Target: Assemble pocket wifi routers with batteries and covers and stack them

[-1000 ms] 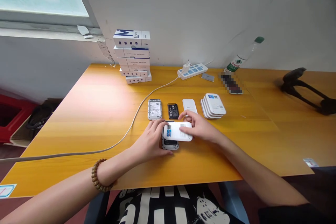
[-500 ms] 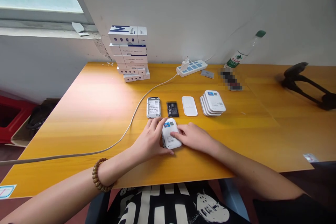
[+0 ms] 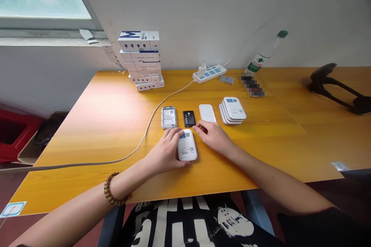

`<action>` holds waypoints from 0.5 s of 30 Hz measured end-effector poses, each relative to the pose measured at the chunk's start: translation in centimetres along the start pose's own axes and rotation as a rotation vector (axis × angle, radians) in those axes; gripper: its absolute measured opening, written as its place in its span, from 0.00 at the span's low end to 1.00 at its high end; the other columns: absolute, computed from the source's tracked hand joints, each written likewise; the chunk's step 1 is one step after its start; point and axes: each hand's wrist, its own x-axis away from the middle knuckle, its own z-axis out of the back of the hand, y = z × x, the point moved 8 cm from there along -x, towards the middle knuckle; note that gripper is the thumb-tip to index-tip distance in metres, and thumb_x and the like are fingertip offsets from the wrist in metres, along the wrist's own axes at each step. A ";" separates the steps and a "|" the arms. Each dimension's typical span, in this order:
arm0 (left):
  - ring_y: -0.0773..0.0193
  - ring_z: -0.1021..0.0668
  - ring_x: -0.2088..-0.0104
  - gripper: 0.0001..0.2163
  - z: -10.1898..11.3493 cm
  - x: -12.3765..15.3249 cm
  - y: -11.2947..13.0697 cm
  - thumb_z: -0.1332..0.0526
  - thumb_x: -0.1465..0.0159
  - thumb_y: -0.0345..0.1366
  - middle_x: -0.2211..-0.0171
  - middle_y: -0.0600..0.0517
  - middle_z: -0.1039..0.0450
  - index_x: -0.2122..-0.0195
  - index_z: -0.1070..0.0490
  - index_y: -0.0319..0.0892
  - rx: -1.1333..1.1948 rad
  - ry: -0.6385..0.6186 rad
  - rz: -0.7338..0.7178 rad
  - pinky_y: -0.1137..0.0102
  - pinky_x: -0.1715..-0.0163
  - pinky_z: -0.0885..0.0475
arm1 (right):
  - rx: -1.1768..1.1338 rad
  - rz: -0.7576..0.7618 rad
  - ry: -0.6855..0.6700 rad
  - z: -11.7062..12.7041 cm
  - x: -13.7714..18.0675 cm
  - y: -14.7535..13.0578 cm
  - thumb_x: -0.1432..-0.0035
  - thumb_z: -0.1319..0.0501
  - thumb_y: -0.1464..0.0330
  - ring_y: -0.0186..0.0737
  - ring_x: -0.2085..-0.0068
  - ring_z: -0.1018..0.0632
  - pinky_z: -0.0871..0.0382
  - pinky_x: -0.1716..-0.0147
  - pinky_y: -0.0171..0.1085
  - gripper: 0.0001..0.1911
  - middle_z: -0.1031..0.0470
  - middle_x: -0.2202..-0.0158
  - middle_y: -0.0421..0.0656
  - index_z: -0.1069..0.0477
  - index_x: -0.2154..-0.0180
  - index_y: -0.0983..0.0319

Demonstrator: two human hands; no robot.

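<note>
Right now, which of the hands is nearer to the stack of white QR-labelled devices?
Right. The right hand is apart from the stack, in front and to its left; the left hand is farther left, holding a white device.

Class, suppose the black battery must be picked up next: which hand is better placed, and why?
Probably the right hand: it is close to the near right corner of the black battery and appears to hold nothing. The left hand is occupied, its thumb and fingers around the white device.

The table (image 3: pixel 87 123) bears a white device (image 3: pixel 187 147), battery (image 3: pixel 189 119), stacked boxes (image 3: pixel 141 61).
</note>
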 end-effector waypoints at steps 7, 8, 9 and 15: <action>0.33 0.30 0.37 0.39 0.9 0.5 1.5 0.23 0.49 0.39 0.36 0.32 0.34 0.38 0.37 0.41 -0.074 0.097 -0.183 0.38 0.40 0.25 | -0.134 0.046 -0.116 -1.9 -0.3 -0.4 0.29 0.41 0.60 0.42 0.66 0.25 0.35 0.64 0.40 0.14 0.21 0.66 0.44 0.23 0.63 0.60; 0.33 0.30 0.36 0.36 1.2 0.7 2.1 0.24 0.48 0.37 0.35 0.32 0.35 0.39 0.37 0.41 -0.107 0.138 -0.237 0.38 0.40 0.25 | -0.218 0.034 -0.167 -2.3 -0.3 -0.3 0.29 0.41 0.58 0.41 0.67 0.25 0.34 0.65 0.40 0.16 0.22 0.68 0.43 0.24 0.63 0.60; 0.33 0.31 0.36 0.33 1.5 0.9 2.6 0.25 0.47 0.36 0.34 0.32 0.37 0.41 0.36 0.42 -0.141 0.180 -0.290 0.38 0.40 0.25 | -0.326 0.022 -0.229 -2.7 -0.3 -0.3 0.29 0.42 0.55 0.41 0.68 0.25 0.34 0.67 0.39 0.18 0.23 0.70 0.42 0.24 0.63 0.60; 0.34 0.35 0.31 0.22 2.4 1.4 4.1 0.29 0.37 0.35 0.29 0.32 0.42 0.44 0.35 0.45 -0.165 0.298 -0.418 0.40 0.40 0.25 | -0.754 0.060 -0.252 -2.3 -0.5 -0.2 0.38 0.33 0.43 0.39 0.70 0.25 0.30 0.68 0.38 0.26 0.26 0.71 0.39 0.28 0.66 0.60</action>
